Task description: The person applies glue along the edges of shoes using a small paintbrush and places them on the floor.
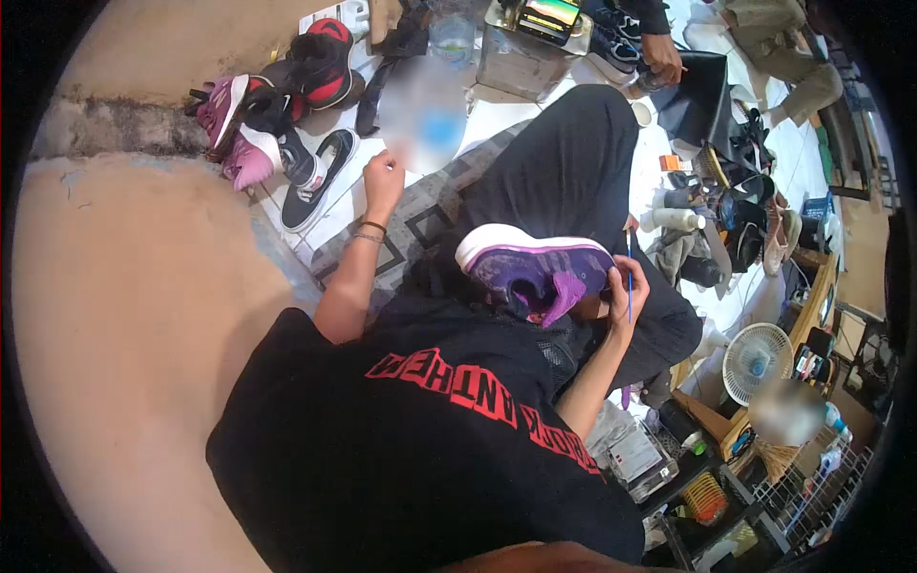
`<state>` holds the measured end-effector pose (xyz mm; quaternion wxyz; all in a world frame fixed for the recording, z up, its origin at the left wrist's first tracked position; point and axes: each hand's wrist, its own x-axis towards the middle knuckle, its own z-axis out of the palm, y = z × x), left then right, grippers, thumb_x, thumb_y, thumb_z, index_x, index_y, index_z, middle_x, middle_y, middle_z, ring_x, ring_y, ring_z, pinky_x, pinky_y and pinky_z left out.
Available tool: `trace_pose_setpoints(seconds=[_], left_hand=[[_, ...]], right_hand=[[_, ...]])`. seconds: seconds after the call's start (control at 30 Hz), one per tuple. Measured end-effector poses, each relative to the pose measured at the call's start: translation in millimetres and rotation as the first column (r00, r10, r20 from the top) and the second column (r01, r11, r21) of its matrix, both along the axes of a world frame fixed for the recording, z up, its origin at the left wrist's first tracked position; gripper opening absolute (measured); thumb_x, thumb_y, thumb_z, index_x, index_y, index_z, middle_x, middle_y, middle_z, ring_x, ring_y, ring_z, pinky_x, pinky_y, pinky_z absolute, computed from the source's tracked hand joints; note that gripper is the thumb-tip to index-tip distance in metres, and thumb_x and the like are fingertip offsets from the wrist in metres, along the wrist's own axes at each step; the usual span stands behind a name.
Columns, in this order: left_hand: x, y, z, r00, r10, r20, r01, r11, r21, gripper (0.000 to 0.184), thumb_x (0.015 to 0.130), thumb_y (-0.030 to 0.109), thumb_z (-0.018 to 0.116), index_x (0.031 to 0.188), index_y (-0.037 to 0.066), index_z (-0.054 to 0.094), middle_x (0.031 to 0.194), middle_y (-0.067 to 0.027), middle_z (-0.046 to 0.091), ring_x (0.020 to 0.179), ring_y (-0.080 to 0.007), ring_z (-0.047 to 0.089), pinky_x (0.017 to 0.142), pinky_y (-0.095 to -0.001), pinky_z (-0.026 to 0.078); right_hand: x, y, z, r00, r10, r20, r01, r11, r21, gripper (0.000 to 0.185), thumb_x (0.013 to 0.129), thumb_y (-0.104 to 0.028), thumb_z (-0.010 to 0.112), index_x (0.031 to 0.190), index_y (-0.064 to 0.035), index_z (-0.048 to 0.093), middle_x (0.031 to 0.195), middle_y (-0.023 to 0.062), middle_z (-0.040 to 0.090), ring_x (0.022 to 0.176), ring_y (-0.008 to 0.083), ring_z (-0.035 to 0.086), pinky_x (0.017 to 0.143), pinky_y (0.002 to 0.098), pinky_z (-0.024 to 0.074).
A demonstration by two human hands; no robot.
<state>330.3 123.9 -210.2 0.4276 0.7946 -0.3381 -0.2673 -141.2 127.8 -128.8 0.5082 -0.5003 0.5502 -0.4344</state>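
A purple shoe [549,272] with a white sole and a magenta tongue rests across my lap, its opening toward my body. My right hand [626,286] grips its right end and also holds a thin blue brush [629,277] upright between the fingers. Away from the shoe, my left hand [384,183] is raised at upper left with its fingers curled together; a tiny pale spot shows at the fingertips, too small to name. Beyond it is a blurred patch with something blue in it.
Several shoes [320,181] lie by the wall at upper left. A phone [549,17] sits on a metal box [521,62]. Another person's hand [662,59] is at the top. A white bottle [676,220], more shoes, a fan [757,363] and a black crate [712,497] are at right.
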Motion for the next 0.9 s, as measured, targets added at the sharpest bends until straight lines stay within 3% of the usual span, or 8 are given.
trace_pose_setpoints(seconds=[0.1, 0.13, 0.23, 0.33, 0.57, 0.67, 0.7, 0.9], left_hand=[[-9.9, -2.8, -11.0, 0.903, -0.095, 0.418, 0.131, 0.99, -0.06, 0.038, 0.099, 0.029, 0.065, 0.075, -0.001, 0.067, 0.077, -0.0131, 0.067, 0.075, -0.027, 0.061, 0.069, -0.0385, 0.046], [-17.8, -4.8, -11.0, 0.907, -0.117, 0.405, 0.172, 0.98, -0.102, 0.03, 0.097, 0.024, 0.064, 0.079, 0.0, 0.067, 0.084, -0.0154, 0.066, 0.081, -0.0334, 0.057, 0.075, -0.0424, 0.046], [-49.9, -10.4, -14.6, 0.928, -0.225, 0.296, 0.291, 0.935, -0.203, 0.03, 0.097, 0.024, 0.064, 0.078, 0.001, 0.065, 0.079, -0.0137, 0.063, 0.08, -0.0327, 0.056, 0.077, -0.0416, 0.045], [-77.6, -10.4, -20.2, 0.802, -0.23, 0.551, 0.385, 0.905, -0.183, 0.029, 0.095, 0.024, 0.066, 0.077, 0.002, 0.064, 0.077, -0.0123, 0.06, 0.08, -0.033, 0.055, 0.076, -0.041, 0.044], [-60.3, -13.7, -56.6, 0.854, -0.337, 0.397, 0.437, 0.878, -0.195, 0.038, 0.094, 0.031, 0.069, 0.071, 0.004, 0.058, 0.075, -0.0096, 0.056, 0.078, -0.0308, 0.051, 0.072, -0.0426, 0.039], [-59.6, -14.8, -49.4, 0.868, -0.351, 0.352, 0.442, 0.868, -0.224, 0.034, 0.096, 0.023, 0.066, 0.072, 0.002, 0.059, 0.073, -0.0126, 0.055, 0.074, -0.033, 0.05, 0.07, -0.044, 0.04], [-64.6, -14.2, -43.4, 0.872, -0.288, 0.395, 0.442, 0.811, -0.383, 0.033, 0.099, 0.013, 0.057, 0.069, 0.0, 0.051, 0.067, -0.0084, 0.049, 0.069, -0.0241, 0.046, 0.064, -0.0366, 0.038], [-76.5, 3.8, -11.0, 0.883, -0.397, 0.253, 0.467, 0.798, -0.38, 0.034, 0.1, 0.015, 0.057, 0.069, 0.001, 0.051, 0.067, -0.0064, 0.048, 0.069, -0.0219, 0.044, 0.063, -0.0355, 0.036]], right_hand=[[-8.4, 14.2, 5.2, 0.999, -0.034, 0.012, 0.034, 0.999, -0.006, 0.024, 0.087, -0.007, 0.077, 0.109, 0.0003, 0.069, 0.093, 0.0005, 0.066, 0.085, 0.0085, 0.06, 0.078, 0.0222, 0.0462], [-10.6, 18.8, 7.0, 0.999, -0.038, 0.019, 0.038, 0.999, 0.007, 0.027, 0.086, -0.007, 0.078, 0.11, 0.0005, 0.069, 0.095, 0.0013, 0.066, 0.088, 0.0096, 0.061, 0.08, 0.0229, 0.0469], [-17.4, 33.8, 11.5, 0.997, -0.072, -0.027, 0.071, 0.997, -0.019, 0.028, 0.085, -0.007, 0.078, 0.11, 0.0007, 0.068, 0.095, 0.0019, 0.067, 0.087, 0.0103, 0.062, 0.081, 0.0239, 0.0474], [-18.7, 47.6, 24.0, 0.992, -0.12, -0.041, 0.121, 0.992, 0.03, 0.029, 0.084, -0.008, 0.079, 0.11, 0.0009, 0.068, 0.097, 0.0038, 0.069, 0.09, 0.0117, 0.064, 0.084, 0.025, 0.0491], [34.3, 53.9, 75.4, 0.968, -0.179, -0.178, 0.18, 0.984, -0.015, 0.023, 0.092, -0.006, 0.073, 0.113, 0.0017, 0.069, 0.095, 0.004, 0.07, 0.086, 0.009, 0.063, 0.076, 0.0237, 0.0489], [53.6, 51.0, 85.6, 0.957, -0.164, -0.237, 0.153, 0.986, -0.064, 0.024, 0.092, -0.008, 0.073, 0.114, 0.0017, 0.069, 0.095, 0.0088, 0.072, 0.087, 0.0138, 0.066, 0.078, 0.0273, 0.0511], [58.8, 50.3, 86.1, 0.952, -0.157, -0.263, 0.124, 0.982, -0.139, 0.025, 0.091, -0.008, 0.073, 0.114, 0.0014, 0.069, 0.096, 0.0108, 0.073, 0.088, 0.016, 0.068, 0.08, 0.0289, 0.0518], [74.9, 38.6, 95.1, 0.958, -0.006, -0.286, -0.102, 0.927, -0.361, 0.033, 0.088, -0.015, 0.077, 0.116, -0.0007, 0.068, 0.117, 0.0174, 0.07, 0.107, 0.0309, 0.069, 0.094, 0.0368, 0.0519]])
